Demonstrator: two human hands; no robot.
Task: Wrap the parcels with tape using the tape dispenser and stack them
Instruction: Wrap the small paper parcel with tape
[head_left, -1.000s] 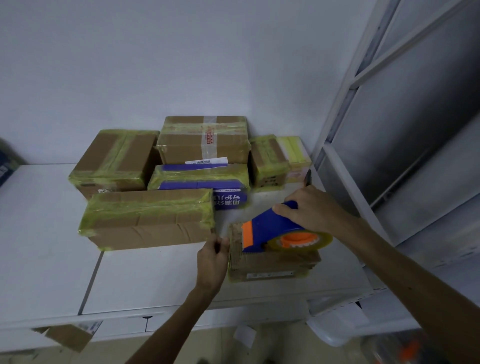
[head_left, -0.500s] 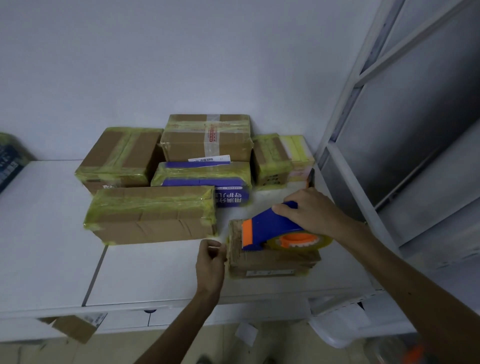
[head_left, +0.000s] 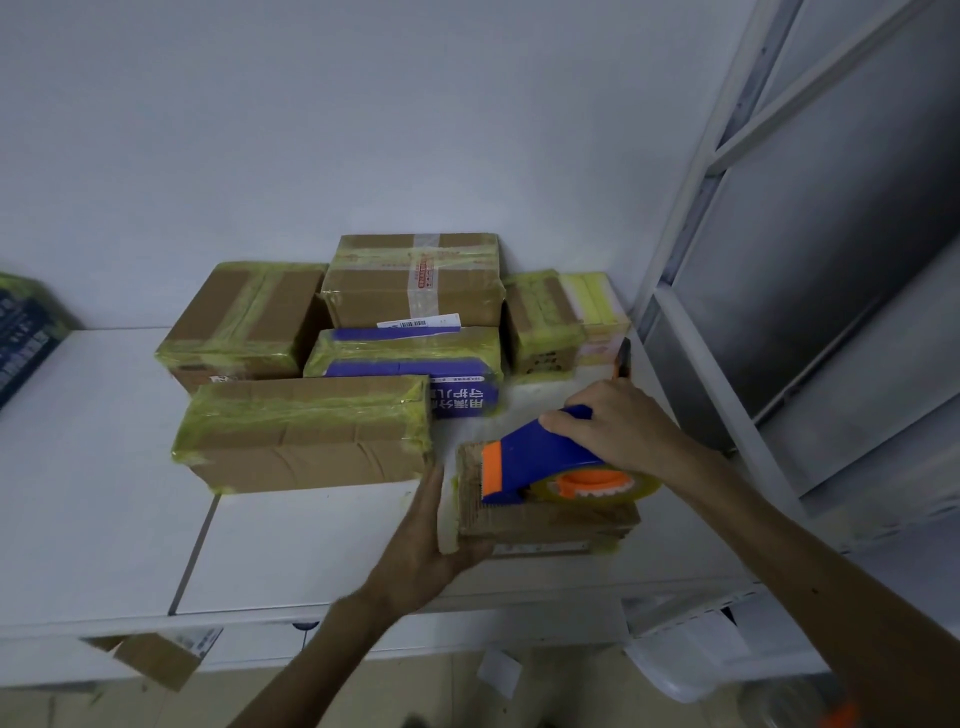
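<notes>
Head view: right hand (head_left: 618, 431) clamped on blue tape dispenser (head_left: 540, 462), pressed flat on top of small cardboard parcel (head_left: 545, 512). Left hand (head_left: 431, 540) wrapped round parcel's left end, thumb along the side. Parcel near front right of white table (head_left: 311, 545), apart from taped stack (head_left: 332, 374) behind. Looks light, stiff, corrugated; tape slick. Best gripped by bare cardboard edges.

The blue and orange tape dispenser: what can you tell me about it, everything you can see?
The blue plastic tape dispenser has an orange front edge and an orange hub holding a clear tape roll. It lies on top of the small brown cardboard parcel, near the table's front. The right hand grips its handle; the left hand holds the parcel's left end.
</notes>
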